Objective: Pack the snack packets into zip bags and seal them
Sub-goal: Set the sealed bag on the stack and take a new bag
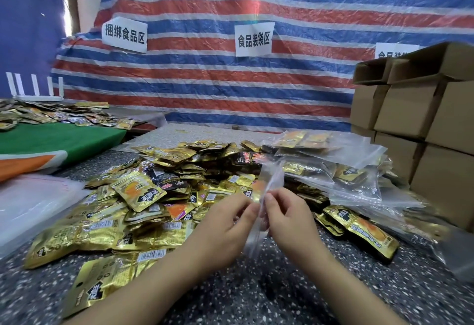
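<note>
A clear empty zip bag (271, 178) stands upright between my hands above the speckled table (269, 286). My left hand (225, 224) pinches one side of its edge and my right hand (289, 215) pinches the other side, fingertips almost meeting. Behind and to the left lies a big heap of gold and black snack packets (143, 196). Filled zip bags (341, 170) are piled to the right of the heap, and one gold packet (361, 229) lies loose in front of them.
Stacked cardboard boxes (420, 119) rise at the right. A pile of flat clear bags (30, 204) sits at the left edge. A green-covered table (59, 137) with more packets stands at the far left. A striped tarp (230, 81) hangs behind.
</note>
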A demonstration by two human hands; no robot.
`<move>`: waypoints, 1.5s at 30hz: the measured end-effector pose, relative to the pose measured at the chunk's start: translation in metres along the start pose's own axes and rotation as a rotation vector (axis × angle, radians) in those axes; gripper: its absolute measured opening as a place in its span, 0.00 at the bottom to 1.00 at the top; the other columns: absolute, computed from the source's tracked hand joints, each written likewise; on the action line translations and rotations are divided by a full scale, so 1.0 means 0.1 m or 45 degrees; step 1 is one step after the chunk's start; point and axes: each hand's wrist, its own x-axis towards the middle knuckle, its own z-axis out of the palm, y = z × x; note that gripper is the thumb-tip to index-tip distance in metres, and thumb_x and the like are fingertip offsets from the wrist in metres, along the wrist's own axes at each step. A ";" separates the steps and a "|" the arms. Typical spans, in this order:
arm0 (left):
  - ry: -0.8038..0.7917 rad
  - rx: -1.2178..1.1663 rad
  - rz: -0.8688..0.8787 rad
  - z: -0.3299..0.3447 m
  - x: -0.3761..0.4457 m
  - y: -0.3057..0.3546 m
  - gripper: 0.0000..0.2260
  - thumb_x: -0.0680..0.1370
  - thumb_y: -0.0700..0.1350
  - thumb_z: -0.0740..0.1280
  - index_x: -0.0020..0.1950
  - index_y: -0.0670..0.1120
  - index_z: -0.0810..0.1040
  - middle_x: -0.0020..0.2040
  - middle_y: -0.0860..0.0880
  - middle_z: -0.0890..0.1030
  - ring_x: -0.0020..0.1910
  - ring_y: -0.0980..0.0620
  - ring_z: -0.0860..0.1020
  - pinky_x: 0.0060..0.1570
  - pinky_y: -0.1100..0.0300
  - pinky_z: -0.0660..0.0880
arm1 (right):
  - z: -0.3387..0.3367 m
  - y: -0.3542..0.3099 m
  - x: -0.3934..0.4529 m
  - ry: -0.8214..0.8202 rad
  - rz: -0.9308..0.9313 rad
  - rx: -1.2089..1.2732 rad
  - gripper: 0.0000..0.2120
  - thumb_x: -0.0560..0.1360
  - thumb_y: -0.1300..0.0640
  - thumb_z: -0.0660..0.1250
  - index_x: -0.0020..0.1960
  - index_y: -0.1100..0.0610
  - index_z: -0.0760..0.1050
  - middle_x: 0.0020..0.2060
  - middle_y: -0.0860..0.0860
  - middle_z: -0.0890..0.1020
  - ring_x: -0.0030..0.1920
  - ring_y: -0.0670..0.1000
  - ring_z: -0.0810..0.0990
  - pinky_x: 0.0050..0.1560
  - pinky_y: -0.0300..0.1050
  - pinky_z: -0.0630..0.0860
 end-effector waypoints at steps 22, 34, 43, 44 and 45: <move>-0.069 -0.261 -0.204 -0.07 0.00 -0.03 0.11 0.81 0.46 0.66 0.40 0.43 0.76 0.32 0.48 0.76 0.31 0.48 0.75 0.33 0.48 0.74 | -0.17 -0.10 -0.07 -0.418 -0.277 -0.234 0.07 0.78 0.64 0.66 0.44 0.55 0.79 0.37 0.49 0.80 0.41 0.50 0.78 0.42 0.44 0.74; -0.245 -0.613 -0.348 -0.10 0.03 -0.04 0.19 0.78 0.51 0.61 0.50 0.34 0.76 0.39 0.40 0.81 0.35 0.41 0.76 0.32 0.54 0.75 | -0.21 -0.16 -0.05 -0.522 -0.096 0.052 0.08 0.80 0.63 0.65 0.45 0.64 0.80 0.35 0.59 0.82 0.34 0.46 0.79 0.36 0.39 0.76; -0.114 -0.358 -0.541 -0.16 0.07 -0.10 0.14 0.85 0.44 0.54 0.49 0.38 0.74 0.31 0.50 0.78 0.28 0.49 0.75 0.34 0.55 0.72 | -0.26 -0.15 0.01 -0.090 0.008 0.053 0.14 0.78 0.61 0.66 0.34 0.62 0.75 0.26 0.57 0.77 0.27 0.52 0.74 0.32 0.52 0.74; -0.104 -0.358 -0.547 -0.16 0.08 -0.07 0.14 0.85 0.44 0.55 0.49 0.37 0.74 0.31 0.51 0.78 0.27 0.49 0.75 0.34 0.55 0.72 | -0.24 -0.14 0.00 -0.045 -0.024 -0.059 0.14 0.77 0.60 0.66 0.34 0.62 0.75 0.28 0.58 0.77 0.28 0.55 0.75 0.33 0.55 0.75; -0.092 -0.346 -0.544 -0.16 0.08 -0.03 0.14 0.85 0.45 0.55 0.48 0.37 0.74 0.32 0.51 0.77 0.28 0.49 0.75 0.34 0.53 0.73 | -0.21 -0.13 -0.01 -0.015 -0.047 -0.139 0.14 0.77 0.59 0.67 0.34 0.62 0.74 0.28 0.58 0.78 0.30 0.58 0.76 0.35 0.57 0.76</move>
